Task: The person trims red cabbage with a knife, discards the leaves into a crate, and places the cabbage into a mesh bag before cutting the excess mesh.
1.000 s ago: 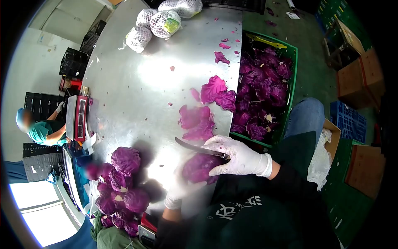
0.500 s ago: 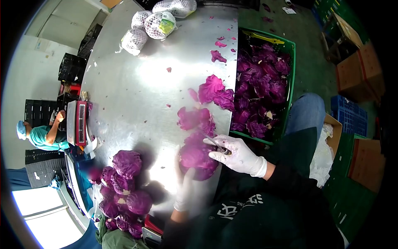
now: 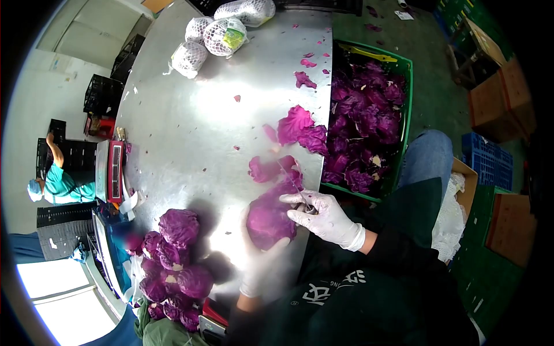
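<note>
A red cabbage (image 3: pixel 269 222) rests at the near edge of the steel table, hazy in the head view. My left hand (image 3: pixel 258 262), in a white glove, cups it from the left and below, thumb and fingers spread round its side. In my gloved right hand (image 3: pixel 330 222) is a knife (image 3: pixel 299 193), its thin blade pointing up and away over the cabbage's top right. The right fingertips are close against the cabbage. Loose purple leaves (image 3: pixel 276 168) lie just beyond it, with larger torn leaves (image 3: pixel 301 128) farther along the table edge.
Whole red cabbages (image 3: pixel 179 262) are heaped at the left. A green crate (image 3: pixel 408 109) full of leaves stands right of the table (image 3: pixel 184 127). Net-wrapped cabbages (image 3: pixel 225 37) sit at the far end. Behind a red scale (image 3: pixel 114 170), a person (image 3: pixel 60 181) handles black crates.
My left hand has closed in round the cabbage, which has turned and tilted. The knife blade now points farther up. The person at the left has raised an arm toward a black crate.
</note>
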{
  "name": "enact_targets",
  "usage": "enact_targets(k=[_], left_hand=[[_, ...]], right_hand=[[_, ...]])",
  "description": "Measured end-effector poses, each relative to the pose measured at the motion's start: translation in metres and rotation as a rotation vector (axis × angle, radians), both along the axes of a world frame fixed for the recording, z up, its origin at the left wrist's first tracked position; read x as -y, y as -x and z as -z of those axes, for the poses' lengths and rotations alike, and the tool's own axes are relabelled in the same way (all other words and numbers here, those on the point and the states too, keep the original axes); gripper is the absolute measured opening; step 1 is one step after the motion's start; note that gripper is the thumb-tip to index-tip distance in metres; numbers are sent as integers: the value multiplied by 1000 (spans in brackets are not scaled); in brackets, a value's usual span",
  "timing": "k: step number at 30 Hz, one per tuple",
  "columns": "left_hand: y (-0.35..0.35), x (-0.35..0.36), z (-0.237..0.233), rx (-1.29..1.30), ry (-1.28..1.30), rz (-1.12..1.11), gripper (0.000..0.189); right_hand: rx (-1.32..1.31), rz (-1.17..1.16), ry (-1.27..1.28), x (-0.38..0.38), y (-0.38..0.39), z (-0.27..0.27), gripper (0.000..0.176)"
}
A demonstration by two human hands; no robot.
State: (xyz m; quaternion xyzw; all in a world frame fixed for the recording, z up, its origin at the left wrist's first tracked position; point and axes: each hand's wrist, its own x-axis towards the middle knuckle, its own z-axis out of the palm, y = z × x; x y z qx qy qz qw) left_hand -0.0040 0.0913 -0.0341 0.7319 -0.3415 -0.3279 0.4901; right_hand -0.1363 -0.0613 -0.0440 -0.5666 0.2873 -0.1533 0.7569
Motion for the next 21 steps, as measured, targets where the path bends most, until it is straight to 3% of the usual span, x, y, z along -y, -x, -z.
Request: enact_targets(k=[4, 7, 14, 19, 21], left_hand=[[-4, 2, -1, -305, 34, -36, 97], [-3, 7, -5, -333, 38, -49, 93], [-5, 8, -3, -260, 4, -17, 90], [2, 17, -14, -317, -48, -30, 90], [-6, 12, -1, -138, -52, 47, 91]], right_hand=[[41, -1, 83, 3, 2, -4, 33], [105, 36, 270, 4, 5, 0, 31], [-53, -90, 655, 16, 4, -15, 24], [-47, -70, 749, 19, 4, -13, 20], [-1, -63, 727, 23, 5, -11, 20]])
